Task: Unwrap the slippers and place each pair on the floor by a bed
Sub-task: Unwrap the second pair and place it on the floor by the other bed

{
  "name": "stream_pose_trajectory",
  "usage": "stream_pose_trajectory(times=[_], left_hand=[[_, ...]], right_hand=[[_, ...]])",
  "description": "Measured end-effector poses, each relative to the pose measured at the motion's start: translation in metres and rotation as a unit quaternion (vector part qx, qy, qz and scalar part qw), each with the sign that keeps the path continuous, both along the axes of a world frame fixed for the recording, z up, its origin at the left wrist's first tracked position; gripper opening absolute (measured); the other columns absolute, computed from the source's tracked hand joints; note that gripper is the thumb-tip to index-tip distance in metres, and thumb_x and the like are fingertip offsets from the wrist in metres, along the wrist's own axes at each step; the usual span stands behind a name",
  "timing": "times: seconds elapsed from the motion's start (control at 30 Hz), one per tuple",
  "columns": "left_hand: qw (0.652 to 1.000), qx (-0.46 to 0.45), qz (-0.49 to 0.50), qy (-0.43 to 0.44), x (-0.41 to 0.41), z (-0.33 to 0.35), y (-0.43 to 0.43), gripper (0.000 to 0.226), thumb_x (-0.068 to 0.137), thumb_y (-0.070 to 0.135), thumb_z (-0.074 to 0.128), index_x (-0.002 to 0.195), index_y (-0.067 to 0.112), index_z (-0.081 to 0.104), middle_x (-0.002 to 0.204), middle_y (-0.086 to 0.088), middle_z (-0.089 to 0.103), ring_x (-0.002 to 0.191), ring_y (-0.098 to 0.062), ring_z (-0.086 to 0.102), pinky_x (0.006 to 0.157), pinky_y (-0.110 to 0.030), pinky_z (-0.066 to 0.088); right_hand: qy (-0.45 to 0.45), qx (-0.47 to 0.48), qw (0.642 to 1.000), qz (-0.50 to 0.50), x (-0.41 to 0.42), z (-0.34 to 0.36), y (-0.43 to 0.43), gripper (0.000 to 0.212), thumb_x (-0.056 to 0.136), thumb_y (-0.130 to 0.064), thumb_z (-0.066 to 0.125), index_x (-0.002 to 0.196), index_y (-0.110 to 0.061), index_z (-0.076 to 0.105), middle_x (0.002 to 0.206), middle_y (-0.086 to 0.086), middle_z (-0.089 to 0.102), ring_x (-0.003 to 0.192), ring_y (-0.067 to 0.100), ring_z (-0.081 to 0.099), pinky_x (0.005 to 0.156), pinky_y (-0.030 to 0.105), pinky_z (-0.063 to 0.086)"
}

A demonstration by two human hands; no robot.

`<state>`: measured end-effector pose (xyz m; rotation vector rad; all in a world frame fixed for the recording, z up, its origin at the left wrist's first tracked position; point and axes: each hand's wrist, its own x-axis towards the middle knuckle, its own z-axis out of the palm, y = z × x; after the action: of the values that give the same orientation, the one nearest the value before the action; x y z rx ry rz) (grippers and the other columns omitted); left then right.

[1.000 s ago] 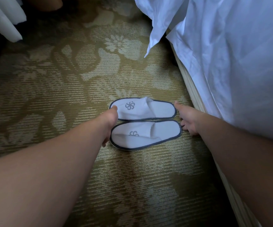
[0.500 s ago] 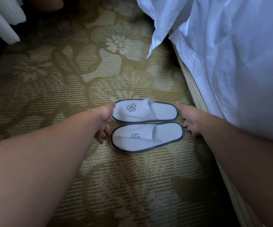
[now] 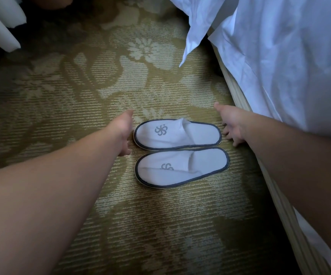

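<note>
A: Hidden or cut off?
B: Left hand (image 3: pixel 122 133) seen from the back, thumb raised, fingers curled under and mostly out of sight; grips nothing, just left of the far slipper (image 3: pixel 177 133), touching or not hard to tell. Right hand (image 3: pixel 231 124) loosely spread, holding nothing, fingertips down on the carpet (image 3: pixel 61 120) just right of that slipper's heel. Both forearms cropped by the near edge.
A: And the pair?
B: Flat on the carpet, side by side, toes left, heels right, edges nearly touching. Near slipper (image 3: pixel 180 168) with its strap folded flat. Both close beside the bed (image 3: pixel 238 92) on the right, under a hanging white sheet (image 3: pixel 279 66). Bed cropped right and top.
A: Any writing?
B: None legible. Grey pinwheel logo whole on the far strap; on the near one, half lost in the fold. Dark piping round both soles.
A: Far left?
B: White cloth (image 3: pixel 0 22), cropped, kind unclear. Dark corner beyond too dim to read.
</note>
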<state>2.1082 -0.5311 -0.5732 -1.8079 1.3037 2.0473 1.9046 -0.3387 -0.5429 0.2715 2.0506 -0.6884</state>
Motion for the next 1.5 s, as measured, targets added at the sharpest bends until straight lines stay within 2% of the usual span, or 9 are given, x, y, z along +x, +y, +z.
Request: stream_pose_trajectory(times=[0.23, 0.97, 1.2, 1.5], left_hand=[[1.000, -0.012, 0.002, 0.005, -0.005, -0.007, 0.001, 0.080, 0.089, 0.068, 0.038, 0.154, 0.025, 0.019, 0.162, -0.005, 0.015, 0.146, -0.033, 0.015, 0.113, -0.057, 0.015], [1.000, -0.002, -0.017, 0.016, -0.005, -0.005, 0.004, 0.081, 0.089, 0.070, 0.037, 0.154, 0.024, 0.018, 0.162, -0.007, 0.015, 0.146, -0.035, 0.017, 0.113, -0.057, 0.015], [0.999, -0.023, -0.041, 0.023, -0.003, -0.002, 0.015, 0.080, 0.090, 0.071, 0.034, 0.154, 0.027, 0.017, 0.162, -0.006, 0.014, 0.146, -0.032, 0.016, 0.113, -0.056, 0.015], [0.997, 0.003, -0.077, -0.020, 0.013, 0.002, 0.027, 0.082, 0.087, 0.072, 0.041, 0.152, 0.025, 0.025, 0.157, -0.013, 0.024, 0.140, -0.034, 0.029, 0.111, -0.056, 0.025]], right_hand=[[-0.006, 0.001, 1.000, 0.002, -0.002, -0.002, -0.001, 0.095, 0.085, -0.079, 0.034, 0.156, -0.018, 0.016, 0.157, 0.021, 0.026, 0.147, 0.039, 0.016, 0.115, 0.064, 0.006], [-0.005, 0.002, 1.000, 0.006, -0.005, -0.012, 0.001, 0.093, 0.084, -0.079, 0.035, 0.155, -0.022, 0.017, 0.157, 0.020, 0.026, 0.147, 0.038, 0.015, 0.115, 0.065, 0.004], [0.004, 0.008, 1.000, 0.015, 0.003, -0.003, 0.004, 0.092, 0.085, -0.079, 0.034, 0.156, -0.022, 0.013, 0.162, 0.016, 0.014, 0.148, 0.037, 0.014, 0.115, 0.064, 0.007], [-0.018, 0.029, 0.998, 0.045, 0.017, 0.007, 0.020, 0.095, 0.085, -0.079, 0.032, 0.156, -0.019, 0.012, 0.160, 0.019, 0.019, 0.147, 0.037, 0.018, 0.114, 0.063, 0.011]])
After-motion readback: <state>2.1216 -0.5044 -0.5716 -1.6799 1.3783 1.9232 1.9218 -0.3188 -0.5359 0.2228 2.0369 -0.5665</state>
